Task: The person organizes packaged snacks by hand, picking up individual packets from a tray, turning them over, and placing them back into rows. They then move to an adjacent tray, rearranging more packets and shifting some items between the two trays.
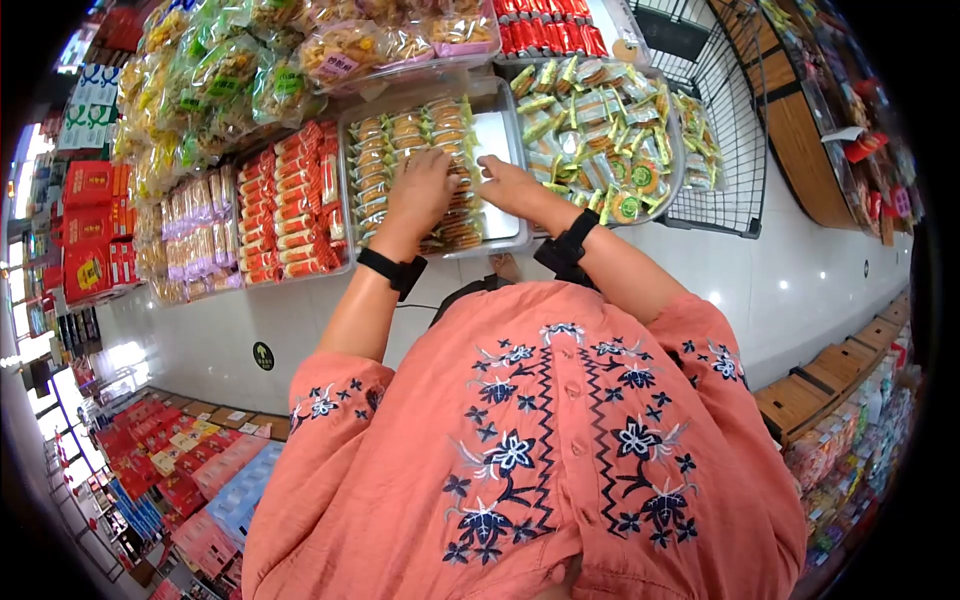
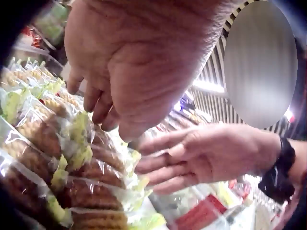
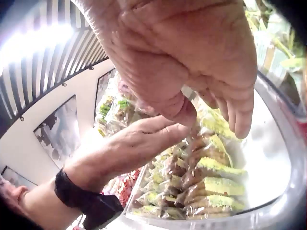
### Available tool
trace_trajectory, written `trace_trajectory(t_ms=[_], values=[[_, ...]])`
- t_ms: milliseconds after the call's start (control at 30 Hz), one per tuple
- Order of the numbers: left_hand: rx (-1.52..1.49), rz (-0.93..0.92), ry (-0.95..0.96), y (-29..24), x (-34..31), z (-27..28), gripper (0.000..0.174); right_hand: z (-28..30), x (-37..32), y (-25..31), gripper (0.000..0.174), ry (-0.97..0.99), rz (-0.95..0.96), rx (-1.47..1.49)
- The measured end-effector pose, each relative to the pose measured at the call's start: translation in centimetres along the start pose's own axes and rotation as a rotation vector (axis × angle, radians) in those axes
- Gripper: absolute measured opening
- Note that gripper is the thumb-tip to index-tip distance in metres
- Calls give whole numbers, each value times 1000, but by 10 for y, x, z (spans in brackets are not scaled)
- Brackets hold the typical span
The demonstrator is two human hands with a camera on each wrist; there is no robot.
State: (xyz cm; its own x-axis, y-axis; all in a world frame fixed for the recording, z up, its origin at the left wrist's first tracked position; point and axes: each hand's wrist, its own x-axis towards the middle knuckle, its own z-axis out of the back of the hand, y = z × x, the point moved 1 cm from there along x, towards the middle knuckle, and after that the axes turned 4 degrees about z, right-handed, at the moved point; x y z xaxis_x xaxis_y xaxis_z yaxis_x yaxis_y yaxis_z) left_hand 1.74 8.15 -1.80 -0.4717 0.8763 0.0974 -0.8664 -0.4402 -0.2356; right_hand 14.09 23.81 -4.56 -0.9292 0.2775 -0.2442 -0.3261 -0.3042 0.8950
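Head view downward, wrist views close (both share packets [image 1: 371,172])

2 hands [image 1: 422,192], 2 blk wristbands [image 1: 392,270], 3 rows pkgd biscuits [image 1: 371,165]

It's bright in the head view, edges bowing fisheye-style into black, floor [image 1: 770,318] glinting at three o'clock, while a ceiling light [image 3: 36,42] blazes at ten o'clock in the hazy right-wrist view!

Glossy pale floor [image 1: 200,340], wooden shelving [image 1: 803,135], lit slatted ceiling [image 3: 48,60].
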Motion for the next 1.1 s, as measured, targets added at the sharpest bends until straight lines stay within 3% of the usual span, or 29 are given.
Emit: trace_trajectory(t_ms=[67,133,200,567,900,1100], values=[[-197,92,-20,3,2,20,37,20,-7,-3,59,20,-9,43],[-331,149,-89,9,-1,35,34,44,-22,8,45,46,-107,370],[-395,167,-205,19,-13,42,32,71,-43,32,41,19,-161,406],[-562,372,-35,-1,-60,32,30,109,-90,10,36,-138,-217,476],[-722,353,18,-46,-38,35,29,178,-101,-11,26,-572,-136,245],[-764,325,36,-62,-22,33,29,194,-86,-22,27,-590,-169,131]])
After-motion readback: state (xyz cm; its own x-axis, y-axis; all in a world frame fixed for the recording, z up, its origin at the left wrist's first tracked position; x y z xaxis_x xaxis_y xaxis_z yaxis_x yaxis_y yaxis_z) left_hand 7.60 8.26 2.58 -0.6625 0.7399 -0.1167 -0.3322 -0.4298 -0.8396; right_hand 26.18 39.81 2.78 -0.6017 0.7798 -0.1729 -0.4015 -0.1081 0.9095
